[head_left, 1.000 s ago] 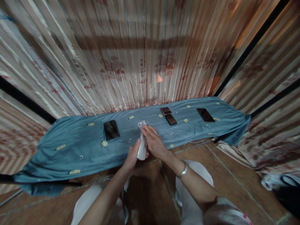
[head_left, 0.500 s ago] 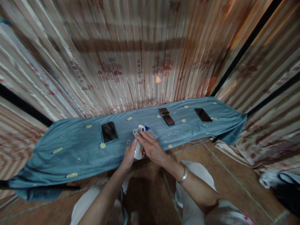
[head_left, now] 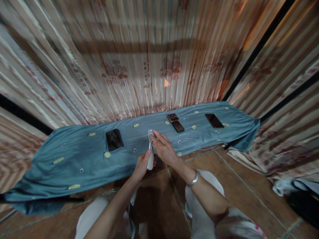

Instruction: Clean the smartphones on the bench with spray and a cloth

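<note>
My left hand [head_left: 142, 162] is closed round the lower part of a white handheld device [head_left: 150, 160] with a smooth, rounded handle. It holds the device nearly upright over the front edge of the cloth-covered surface. My right hand [head_left: 165, 150], a silver bracelet at its wrist, grips the upper end from the right, its fingers bent over a clear or greyish head. That hand hides much of the head, so the exact kind of device cannot be made out. Below both hands is the blue-green cloth [head_left: 96, 169], patterned with yellow ovals.
A dark tablet-like slab [head_left: 114, 140] lies left on the cloth. Right of the hands are a folding phone-like object [head_left: 177, 126] and a dark phone [head_left: 214, 120]. Striped curtains [head_left: 124, 66] hang behind; black poles [head_left: 259, 49] stand at the sides. Tiled floor [head_left: 159, 205] lies below.
The device has turned, so its head now shows narrow and edge-on. The clear plastic with a blue part, seen beside my right hand earlier, is no longer visible. The view shifted slightly.
</note>
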The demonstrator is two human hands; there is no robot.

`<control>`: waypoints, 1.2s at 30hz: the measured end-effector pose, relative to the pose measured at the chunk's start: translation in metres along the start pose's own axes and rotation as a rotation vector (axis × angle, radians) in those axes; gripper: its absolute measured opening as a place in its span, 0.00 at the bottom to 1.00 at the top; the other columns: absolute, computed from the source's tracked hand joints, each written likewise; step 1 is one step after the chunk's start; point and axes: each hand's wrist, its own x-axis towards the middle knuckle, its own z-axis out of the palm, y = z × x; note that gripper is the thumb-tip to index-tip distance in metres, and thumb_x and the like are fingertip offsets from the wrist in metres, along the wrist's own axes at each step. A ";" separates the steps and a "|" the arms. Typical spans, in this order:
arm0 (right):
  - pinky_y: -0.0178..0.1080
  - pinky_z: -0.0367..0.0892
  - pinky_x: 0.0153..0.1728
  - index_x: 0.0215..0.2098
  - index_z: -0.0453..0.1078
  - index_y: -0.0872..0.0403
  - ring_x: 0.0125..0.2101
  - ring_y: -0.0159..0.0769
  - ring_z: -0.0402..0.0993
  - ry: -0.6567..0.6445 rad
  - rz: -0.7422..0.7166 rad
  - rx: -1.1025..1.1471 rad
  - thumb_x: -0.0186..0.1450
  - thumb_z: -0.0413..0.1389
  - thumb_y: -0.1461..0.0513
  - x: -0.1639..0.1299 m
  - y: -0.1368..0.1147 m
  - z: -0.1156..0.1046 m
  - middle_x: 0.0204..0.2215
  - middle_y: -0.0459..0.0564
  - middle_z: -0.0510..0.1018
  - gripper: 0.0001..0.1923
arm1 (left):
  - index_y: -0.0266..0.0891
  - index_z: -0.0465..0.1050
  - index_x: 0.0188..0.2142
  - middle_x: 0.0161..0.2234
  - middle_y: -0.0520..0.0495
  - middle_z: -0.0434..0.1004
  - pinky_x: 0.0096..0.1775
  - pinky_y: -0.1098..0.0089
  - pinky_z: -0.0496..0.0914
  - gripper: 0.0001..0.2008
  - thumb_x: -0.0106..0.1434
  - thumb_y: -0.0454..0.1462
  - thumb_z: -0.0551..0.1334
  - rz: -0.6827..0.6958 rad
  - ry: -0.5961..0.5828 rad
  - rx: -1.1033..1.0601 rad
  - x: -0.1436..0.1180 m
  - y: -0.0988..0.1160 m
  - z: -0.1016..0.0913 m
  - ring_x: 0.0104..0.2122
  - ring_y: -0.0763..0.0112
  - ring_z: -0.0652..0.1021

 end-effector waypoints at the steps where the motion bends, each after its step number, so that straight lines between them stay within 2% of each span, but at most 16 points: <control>1: 0.45 0.64 0.54 0.59 0.62 0.57 0.55 0.41 0.63 0.003 0.004 -0.006 0.68 0.42 0.67 0.000 0.000 0.000 0.58 0.60 0.64 0.22 | 0.31 0.75 0.26 0.14 0.46 0.72 0.18 0.73 0.62 0.18 0.56 0.47 0.63 -0.003 -0.010 -0.005 0.001 -0.001 -0.001 0.14 0.72 0.71; 8: 0.47 0.60 0.57 0.60 0.60 0.57 0.58 0.42 0.59 -0.032 -0.066 0.011 0.68 0.42 0.68 -0.003 -0.010 0.003 0.58 0.57 0.64 0.23 | 0.31 0.76 0.27 0.14 0.46 0.73 0.18 0.73 0.63 0.19 0.55 0.49 0.63 0.013 0.018 -0.013 0.006 -0.004 -0.007 0.15 0.70 0.73; 15: 0.46 0.62 0.55 0.61 0.59 0.56 0.56 0.41 0.62 0.012 0.053 0.021 0.68 0.41 0.67 0.000 0.004 0.003 0.57 0.58 0.66 0.24 | 0.29 0.74 0.29 0.17 0.43 0.74 0.19 0.72 0.66 0.30 0.52 0.58 0.59 0.006 -0.122 -0.047 0.001 -0.012 -0.002 0.17 0.67 0.75; 20: 0.50 0.62 0.54 0.62 0.58 0.55 0.56 0.43 0.62 0.041 0.145 0.059 0.68 0.40 0.65 -0.003 0.017 0.012 0.57 0.59 0.67 0.24 | 0.28 0.72 0.39 0.22 0.42 0.77 0.21 0.70 0.69 0.30 0.55 0.55 0.58 0.019 -0.182 -0.197 -0.003 -0.005 -0.001 0.19 0.67 0.75; 23: 0.51 0.60 0.56 0.61 0.59 0.54 0.56 0.42 0.62 0.077 0.162 0.087 0.69 0.40 0.63 -0.005 0.020 0.016 0.56 0.58 0.68 0.23 | 0.30 0.70 0.44 0.28 0.41 0.78 0.22 0.69 0.70 0.27 0.58 0.53 0.57 -0.001 -0.223 -0.323 -0.007 0.004 -0.001 0.20 0.69 0.74; 27: 0.49 0.60 0.56 0.60 0.61 0.54 0.56 0.41 0.63 0.099 0.161 0.082 0.69 0.40 0.63 -0.006 0.019 0.015 0.56 0.58 0.68 0.23 | 0.31 0.68 0.47 0.30 0.40 0.78 0.24 0.68 0.70 0.27 0.61 0.52 0.53 -0.029 -0.281 -0.418 -0.009 0.011 -0.003 0.22 0.67 0.75; 32: 0.47 0.61 0.56 0.59 0.62 0.57 0.57 0.41 0.61 0.091 0.115 0.040 0.69 0.40 0.65 -0.003 0.012 0.010 0.56 0.60 0.67 0.23 | 0.32 0.68 0.46 0.31 0.41 0.78 0.23 0.71 0.68 0.26 0.62 0.53 0.52 -0.031 -0.282 -0.399 -0.009 0.008 0.000 0.21 0.70 0.75; 36: 0.48 0.61 0.56 0.60 0.60 0.56 0.58 0.41 0.59 0.092 0.062 0.038 0.68 0.39 0.66 0.002 0.004 0.004 0.57 0.59 0.66 0.23 | 0.31 0.71 0.42 0.28 0.42 0.78 0.23 0.73 0.67 0.31 0.60 0.57 0.51 -0.013 -0.258 -0.304 -0.006 0.004 0.000 0.20 0.71 0.74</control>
